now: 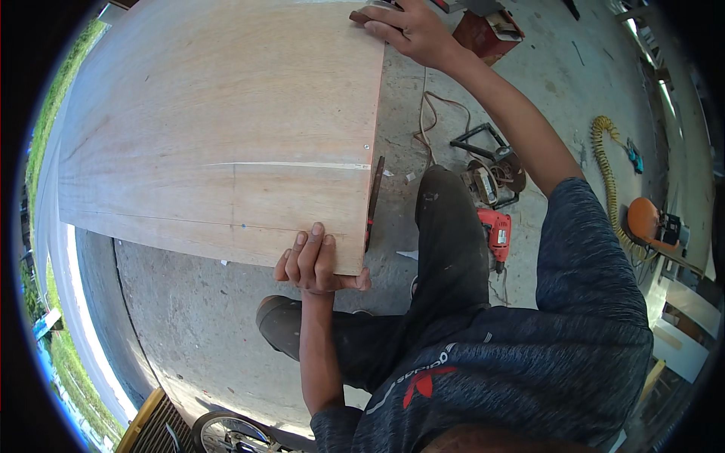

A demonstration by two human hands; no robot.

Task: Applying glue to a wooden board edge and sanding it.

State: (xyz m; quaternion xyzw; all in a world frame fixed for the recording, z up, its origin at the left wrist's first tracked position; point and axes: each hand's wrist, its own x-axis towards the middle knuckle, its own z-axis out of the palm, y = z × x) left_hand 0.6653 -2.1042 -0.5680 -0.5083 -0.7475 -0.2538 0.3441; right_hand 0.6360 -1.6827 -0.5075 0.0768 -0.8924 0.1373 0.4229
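Observation:
A large pale plywood panel [302,98] fills the left and upper part of the view, with a light strip running across its face and a screw near its right edge. My left hand [310,260] grips the panel's near right corner, its fingers bent over the top face and its thumb at the edge. Far up at the panel's right edge, my right hand [419,34] is closed on a small brown-and-grey piece [362,16]. That piece is partly covered by my fingers and cut off by the frame, so its kind does not show.
On the concrete floor to the right lie a red power drill [495,235], a corded power tool [487,177] and a red box [489,34]. Farther right are a coiled yellow hose [600,143] and an orange-and-black tool [651,224]. A bicycle wheel [226,434] stands at the bottom.

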